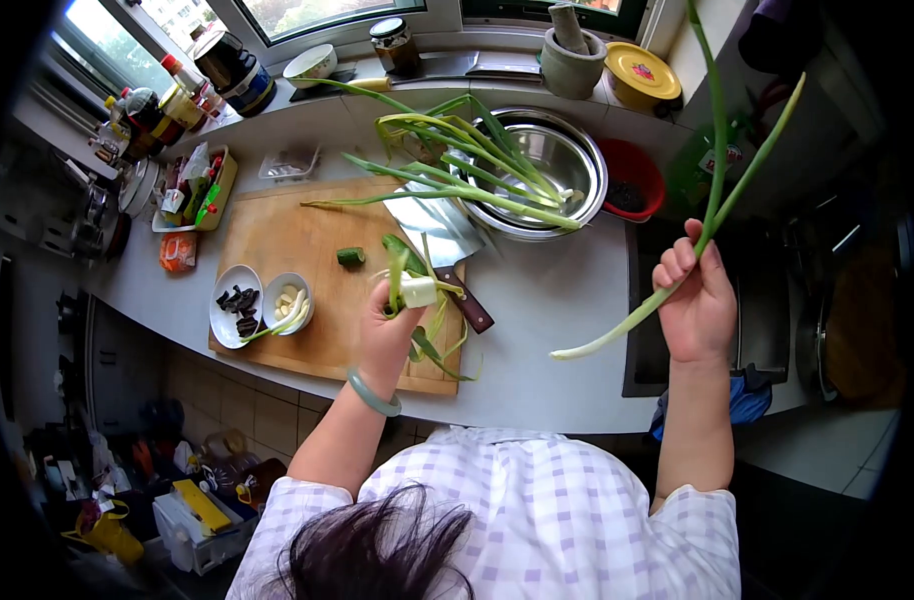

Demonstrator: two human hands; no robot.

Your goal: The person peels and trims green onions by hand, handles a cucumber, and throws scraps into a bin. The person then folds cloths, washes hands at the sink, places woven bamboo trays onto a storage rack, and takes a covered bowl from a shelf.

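Note:
My right hand is closed around a long green onion, held up at the right with its white end pointing down and left. Over the cutting board, my left hand grips a bunch of green onion trimmings. A short white piece shows at its fingertips; I cannot tell its kind. Beside that hand lies a cleaver, its blade partly under the onion leaves. More green onions rest across the steel bowls. A cucumber piece sits on the board.
A white dish of dark pieces and a small bowl of garlic cloves stand at the board's left. Behind are a red bowl, a stone mortar and a yellow-lidded tub. The dark sink is on the right.

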